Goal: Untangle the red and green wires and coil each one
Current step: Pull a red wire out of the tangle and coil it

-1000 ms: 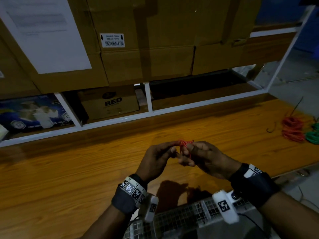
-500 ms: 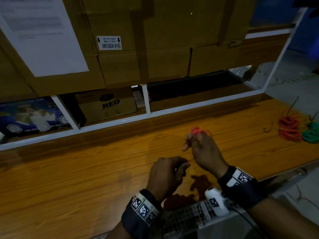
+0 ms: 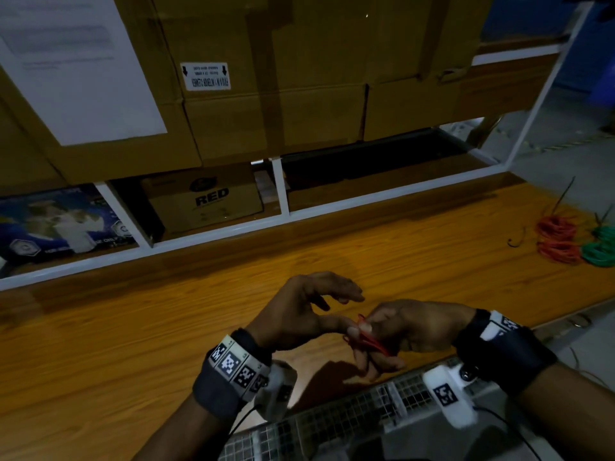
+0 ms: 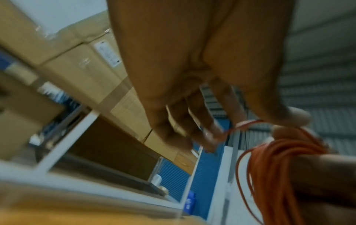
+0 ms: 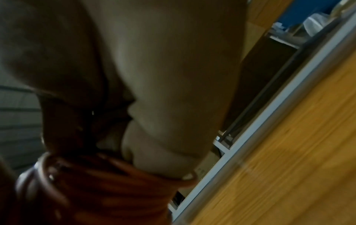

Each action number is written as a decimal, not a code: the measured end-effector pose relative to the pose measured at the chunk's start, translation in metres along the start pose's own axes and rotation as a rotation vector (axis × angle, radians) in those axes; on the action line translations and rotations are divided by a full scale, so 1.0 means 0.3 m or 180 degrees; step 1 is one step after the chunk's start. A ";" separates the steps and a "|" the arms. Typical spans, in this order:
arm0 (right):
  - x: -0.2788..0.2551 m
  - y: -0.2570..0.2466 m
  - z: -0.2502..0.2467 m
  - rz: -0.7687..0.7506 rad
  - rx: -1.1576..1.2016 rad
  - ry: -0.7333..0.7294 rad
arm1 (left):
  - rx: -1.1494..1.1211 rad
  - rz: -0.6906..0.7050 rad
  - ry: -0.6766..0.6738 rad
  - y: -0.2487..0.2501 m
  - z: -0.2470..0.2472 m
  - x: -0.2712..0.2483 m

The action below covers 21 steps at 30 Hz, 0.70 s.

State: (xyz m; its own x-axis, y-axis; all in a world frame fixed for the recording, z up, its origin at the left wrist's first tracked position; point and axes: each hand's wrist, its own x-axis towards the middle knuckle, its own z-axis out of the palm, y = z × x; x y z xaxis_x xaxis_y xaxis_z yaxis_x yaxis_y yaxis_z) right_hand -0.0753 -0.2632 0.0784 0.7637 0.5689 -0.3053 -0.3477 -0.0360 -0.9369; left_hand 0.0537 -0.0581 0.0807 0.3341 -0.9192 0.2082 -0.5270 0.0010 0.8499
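1. Winding looks to be the step in hand: the right hand (image 3: pixel 412 331) has its fingers curled round a small bundle of red wire (image 3: pixel 369 339), held just above the near edge of the wooden bench (image 3: pixel 133 344). The left-wrist view shows that bundle (image 4: pixel 275 164) as many orange-red loops lying together over a finger, so this coil is mostly made.

2. Just beside it, the left hand (image 3: pixel 306 314) pinches the wire's loose end between thumb and forefinger, touching the bundle; its other fingers are stretched out and hold nothing. In the left-wrist view a thin strand (image 4: pixel 242 126) runs from those fingertips (image 4: pixel 208 134) into the loops. My judgement is that this tail is being wrapped or tucked to close the coil.

3. No green wire is in either hand, so this red piece appears free of any tangle.

4. Far off, at the right end of the bench and well apart from the hands, lie red coils (image 3: pixel 557 239) with green coils (image 3: pixel 600 246) just beside them. They look already wound and sorted by colour, though dim light hides any crossing strands.

5. A short dark hooked scrap (image 3: pixel 517 239) lies near those coils; what it is I cannot tell.

6. Left to do, as I judge it: secure the tail and set this coil with the others.
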 end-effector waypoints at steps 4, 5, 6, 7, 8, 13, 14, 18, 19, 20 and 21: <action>-0.005 -0.009 -0.010 -0.0207 0.0538 -0.0237 | -0.0645 -0.0041 -0.0490 0.008 0.022 0.014; -0.008 -0.010 -0.017 -0.0303 0.0732 -0.0265 | -0.0891 -0.0023 -0.0502 0.011 0.033 0.014; -0.012 -0.013 -0.023 -0.0410 0.0897 -0.0252 | -0.1072 -0.0003 -0.0424 0.011 0.043 0.015; -0.017 -0.014 -0.031 -0.0500 0.1005 -0.0185 | -0.1183 0.0020 -0.0294 0.012 0.054 0.014; -0.021 -0.017 -0.038 -0.0564 0.1072 -0.0102 | -0.1254 0.0039 -0.0143 0.011 0.066 0.012; -0.016 -0.038 -0.049 -0.0543 0.1139 0.0828 | -0.0916 0.0020 0.0743 -0.031 0.131 0.014; -0.006 -0.045 -0.040 -0.0497 0.1042 0.1121 | -0.0790 -0.0005 0.0921 -0.044 0.143 0.014; 0.054 -0.041 -0.010 -0.0411 0.0358 0.2291 | -0.0441 -0.0096 0.1395 -0.056 0.173 0.013; 0.066 -0.032 -0.009 -0.0395 0.0006 0.2485 | -0.0410 -0.0099 0.1442 -0.054 0.178 0.013; 0.072 -0.020 -0.008 -0.0386 -0.0360 0.2587 | -0.0376 -0.0109 0.1495 -0.055 0.183 0.013; 0.074 -0.011 -0.006 -0.0392 -0.0664 0.2627 | -0.0337 -0.0126 0.1548 -0.057 0.186 0.014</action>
State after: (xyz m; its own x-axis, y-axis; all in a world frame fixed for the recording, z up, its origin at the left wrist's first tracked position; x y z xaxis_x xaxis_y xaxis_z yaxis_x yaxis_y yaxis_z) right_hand -0.0563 -0.2520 0.0744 0.9687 -0.1981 -0.1497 -0.1911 -0.2097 -0.9589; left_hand 0.0205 -0.0840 0.0399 0.6912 -0.6295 0.3551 -0.4327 0.0331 0.9009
